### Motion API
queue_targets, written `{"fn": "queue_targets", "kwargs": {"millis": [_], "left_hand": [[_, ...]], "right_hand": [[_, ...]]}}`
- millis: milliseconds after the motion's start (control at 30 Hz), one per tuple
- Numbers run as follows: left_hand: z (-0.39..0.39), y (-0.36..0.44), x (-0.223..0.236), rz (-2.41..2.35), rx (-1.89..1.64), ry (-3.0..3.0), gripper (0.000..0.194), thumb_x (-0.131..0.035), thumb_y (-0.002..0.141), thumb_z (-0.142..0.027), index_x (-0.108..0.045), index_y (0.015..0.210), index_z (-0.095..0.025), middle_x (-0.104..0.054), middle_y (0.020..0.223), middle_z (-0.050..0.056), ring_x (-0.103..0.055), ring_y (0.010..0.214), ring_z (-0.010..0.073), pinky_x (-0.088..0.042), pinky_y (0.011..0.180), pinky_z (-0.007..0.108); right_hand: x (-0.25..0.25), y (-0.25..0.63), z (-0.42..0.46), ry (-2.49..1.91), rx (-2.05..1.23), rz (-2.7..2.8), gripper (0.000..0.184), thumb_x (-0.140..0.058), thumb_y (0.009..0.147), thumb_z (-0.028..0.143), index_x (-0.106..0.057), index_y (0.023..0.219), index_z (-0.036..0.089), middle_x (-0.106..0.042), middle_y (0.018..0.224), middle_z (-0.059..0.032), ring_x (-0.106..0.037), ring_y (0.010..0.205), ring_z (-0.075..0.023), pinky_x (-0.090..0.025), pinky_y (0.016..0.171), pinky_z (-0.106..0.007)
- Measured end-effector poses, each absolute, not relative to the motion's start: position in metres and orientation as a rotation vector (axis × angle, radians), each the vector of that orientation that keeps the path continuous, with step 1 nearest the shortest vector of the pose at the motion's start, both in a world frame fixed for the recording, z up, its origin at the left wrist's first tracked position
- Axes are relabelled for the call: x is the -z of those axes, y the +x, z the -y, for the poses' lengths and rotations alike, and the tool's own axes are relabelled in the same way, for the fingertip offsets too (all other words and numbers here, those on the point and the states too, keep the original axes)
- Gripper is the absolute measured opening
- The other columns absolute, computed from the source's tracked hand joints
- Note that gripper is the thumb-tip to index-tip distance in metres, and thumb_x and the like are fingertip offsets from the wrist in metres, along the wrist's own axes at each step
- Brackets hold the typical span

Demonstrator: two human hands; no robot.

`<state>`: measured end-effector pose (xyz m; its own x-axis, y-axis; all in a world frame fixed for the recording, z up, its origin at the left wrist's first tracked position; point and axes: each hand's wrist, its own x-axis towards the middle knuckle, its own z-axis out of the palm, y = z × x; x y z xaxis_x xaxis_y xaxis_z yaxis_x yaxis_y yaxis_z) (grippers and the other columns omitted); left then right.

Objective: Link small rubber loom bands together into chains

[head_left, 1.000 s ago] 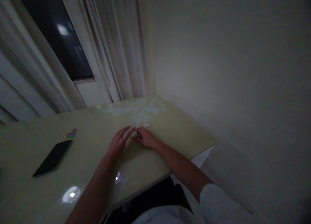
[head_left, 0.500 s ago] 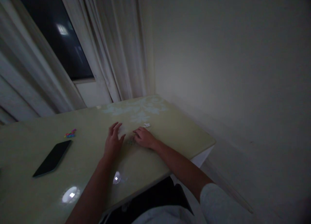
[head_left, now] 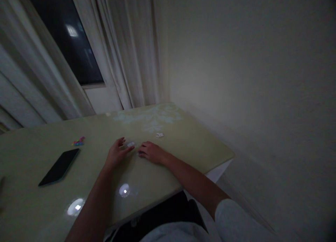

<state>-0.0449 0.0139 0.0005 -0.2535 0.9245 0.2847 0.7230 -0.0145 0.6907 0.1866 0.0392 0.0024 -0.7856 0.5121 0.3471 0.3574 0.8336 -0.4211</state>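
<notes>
Working gently suits us on this glossy pale-green surface [head_left: 194, 147], our left hand [head_left: 116, 154] with its grip apart, our right hand [head_left: 153, 152] curled, its hold unclear.

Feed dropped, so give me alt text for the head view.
Open left hand faces curled right hand over a glossy table, a tiny unclear object at the right fingertips. White bits lie beyond; a black device and colourful bits lie left.
</notes>
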Motion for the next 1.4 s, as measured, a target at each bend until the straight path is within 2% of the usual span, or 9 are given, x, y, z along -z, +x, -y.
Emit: {"fn": "queue_targets", "kwargs": {"millis": [133,267,367,533,600,767,1133,1233,1400], "left_hand": [[-0.006,-0.052,-0.017,-2.027,-0.989,1.782,0.037,-0.073,0.098,-0.036,-0.065,0.13,-0.017,-0.068,0.132,0.011,-0.069,0.112,0.0264,-0.06,0.094,0.048],[0.006,-0.048,-0.03,-1.923,-0.77,1.909,0.028,-0.07,0.1,-0.04,-0.071,0.112,-0.015,-0.074,0.108,0.006,-0.073,0.092,0.0208,-0.062,0.084,0.041],[0.015,-0.035,-0.026,-1.827,-0.605,2.007,0.027,-0.072,0.099,-0.04,-0.072,0.109,-0.016,-0.075,0.097,0.003,-0.072,0.083,0.0185,-0.062,0.081,0.039],[0.021,-0.006,-0.01,-1.787,-0.567,2.108,0.031,-0.073,0.098,-0.039,-0.069,0.119,-0.017,-0.072,0.116,0.007,-0.071,0.099,0.0227,-0.059,0.091,0.045],[0.019,0.002,-0.006,-1.738,-0.594,2.129,0.027,-0.071,0.099,-0.037,-0.069,0.118,-0.017,-0.071,0.12,0.008,-0.07,0.105,0.0237,-0.059,0.094,0.047],[0.015,0.009,-0.004,-1.666,-0.73,2.062,0.024,-0.07,0.1,-0.035,-0.07,0.115,-0.016,-0.073,0.116,0.007,-0.071,0.102,0.0227,-0.06,0.092,0.046],[0.021,-0.008,-0.018,-1.425,-0.864,1.79,0.031,-0.073,0.098,-0.03,-0.068,0.126,-0.016,-0.073,0.125,0.009,-0.073,0.11,0.0252,-0.061,0.096,0.048],[0.026,-0.017,-0.022,-1.452,-0.83,1.757,0.033,-0.075,0.097,-0.029,-0.067,0.127,-0.016,-0.071,0.129,0.01,-0.072,0.113,0.026,-0.061,0.096,0.048],[0.03,-0.022,-0.018,-1.575,-0.75,1.754,0.03,-0.073,0.099,-0.032,-0.068,0.123,-0.016,-0.074,0.115,0.007,-0.074,0.093,0.0207,-0.064,0.084,0.041]], "right_hand": [[-0.008,0.203,-0.045,-0.659,-0.543,2.503,0.044,-0.081,0.093,0.036,-0.07,0.129,0.013,-0.067,0.123,-0.0121,-0.062,0.112,-0.0216,-0.048,0.102,-0.033],[-0.01,0.221,-0.055,-0.743,-0.614,2.455,0.07,-0.094,0.078,0.044,-0.067,0.135,0.014,-0.064,0.124,-0.0122,-0.064,0.096,-0.0196,-0.053,0.088,-0.032],[-0.009,0.224,-0.058,-0.757,-0.656,2.48,0.064,-0.097,0.074,0.039,-0.072,0.128,0.015,-0.065,0.114,-0.0088,-0.063,0.088,-0.0177,-0.052,0.083,-0.03],[-0.004,0.207,-0.05,-0.75,-0.669,2.498,0.023,-0.083,0.089,0.021,-0.077,0.111,0.016,-0.065,0.103,-0.0061,-0.062,0.094,-0.0194,-0.048,0.089,-0.03],[-0.002,0.199,-0.046,-0.765,-0.661,2.482,0.015,-0.076,0.091,0.011,-0.077,0.105,0.015,-0.066,0.1,-0.0063,-0.061,0.095,-0.02,-0.047,0.091,-0.031],[0.002,0.194,-0.042,-0.819,-0.666,2.367,0.015,-0.071,0.089,0.005,-0.074,0.101,0.015,-0.068,0.098,-0.0061,-0.061,0.094,-0.0207,-0.046,0.089,-0.031],[0.003,0.207,-0.052,-0.699,-0.924,2.201,0.031,-0.067,0.093,0.008,-0.07,0.123,0.017,-0.077,0.109,-0.0068,-0.073,0.096,-0.0176,-0.056,0.087,-0.029],[0.001,0.21,-0.052,-0.63,-0.959,2.231,0.034,-0.072,0.093,0.013,-0.069,0.127,0.017,-0.076,0.11,-0.0077,-0.075,0.096,-0.0177,-0.059,0.088,-0.031],[-0.008,0.222,-0.053,-0.611,-0.89,2.319,0.049,-0.089,0.082,0.027,-0.071,0.127,0.019,-0.064,0.13,-0.0119,-0.071,0.103,-0.02,-0.058,0.096,-0.037]]}}
